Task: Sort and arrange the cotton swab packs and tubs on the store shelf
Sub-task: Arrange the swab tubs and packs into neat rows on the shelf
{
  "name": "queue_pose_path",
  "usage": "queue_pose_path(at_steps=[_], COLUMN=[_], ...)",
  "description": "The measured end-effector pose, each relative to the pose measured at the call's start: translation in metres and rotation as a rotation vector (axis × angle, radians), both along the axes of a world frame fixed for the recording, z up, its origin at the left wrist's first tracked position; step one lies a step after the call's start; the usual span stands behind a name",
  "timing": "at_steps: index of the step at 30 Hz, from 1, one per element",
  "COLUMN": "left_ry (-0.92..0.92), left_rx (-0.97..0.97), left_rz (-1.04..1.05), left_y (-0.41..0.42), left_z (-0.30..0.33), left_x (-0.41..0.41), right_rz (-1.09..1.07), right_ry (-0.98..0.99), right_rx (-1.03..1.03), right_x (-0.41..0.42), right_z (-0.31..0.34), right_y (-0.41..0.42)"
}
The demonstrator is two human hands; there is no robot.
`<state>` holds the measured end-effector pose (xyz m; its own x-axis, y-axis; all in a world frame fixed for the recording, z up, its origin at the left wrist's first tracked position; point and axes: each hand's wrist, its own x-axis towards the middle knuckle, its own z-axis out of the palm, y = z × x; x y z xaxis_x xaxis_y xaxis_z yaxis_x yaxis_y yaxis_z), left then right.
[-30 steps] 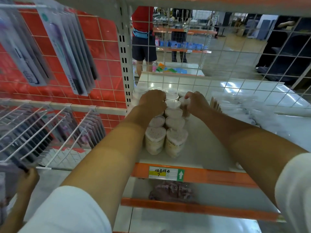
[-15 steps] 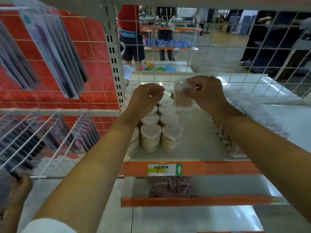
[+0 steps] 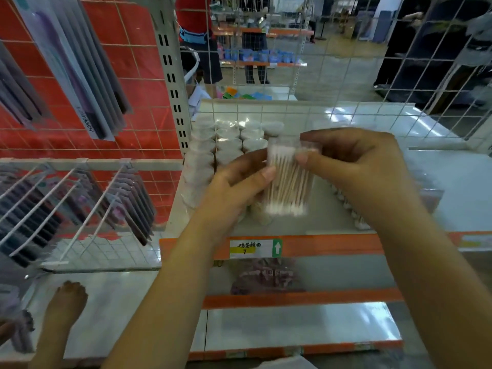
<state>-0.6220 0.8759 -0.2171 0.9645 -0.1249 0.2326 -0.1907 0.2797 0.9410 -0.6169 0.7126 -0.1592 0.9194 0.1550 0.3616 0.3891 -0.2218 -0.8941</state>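
Observation:
A clear tub of wooden cotton swabs (image 3: 286, 179) hangs in the air above the white shelf (image 3: 306, 219). My left hand (image 3: 234, 182) grips its left side and my right hand (image 3: 354, 161) pinches its top right. Behind it, several round swab tubs (image 3: 229, 141) stand in rows at the shelf's back left. Swab packs (image 3: 351, 209) lie in a line to the right, partly hidden by my right forearm.
A wire grid (image 3: 346, 75) closes the shelf's back. Red grid panel with hanging packaged items (image 3: 77, 83) stands to the left, wire racks (image 3: 80, 198) below. An orange shelf edge with a price label (image 3: 255, 247) runs in front. Another person's hand (image 3: 66, 302) is at lower left.
My right hand lifted a swab tub from the back of the shelf and brought it toward me. My left hand left the rows and took hold of the tub too.

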Motion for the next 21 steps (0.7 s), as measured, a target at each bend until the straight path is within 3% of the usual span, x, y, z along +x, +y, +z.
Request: queue_pose_path(at_steps=[6, 11, 16, 21], left_ry=[0.119, 0.134, 0.183, 0.207], left_rx=[-0.247, -0.272, -0.314, -0.323], left_rz=[-0.028, -0.003, 0.072, 0.14], left_y=[-0.013, -0.012, -0.01, -0.011], left_z=[-0.016, -0.021, -0.026, -0.025], left_x=[-0.031, -0.04, -0.049, -0.053], right_rz=[0.046, 0.089, 0.017, -0.104], right_ry=[0.056, 0.22, 0.14, -0.235], right_rx=[0.249, 0.412, 0.281, -0.095], right_x=[-0.027, -0.044, -0.062, -0.077], right_z=[-0.02, -0.041, -0.057, -0.06], right_y=[0.0, 0.002, 0.006, 0.008])
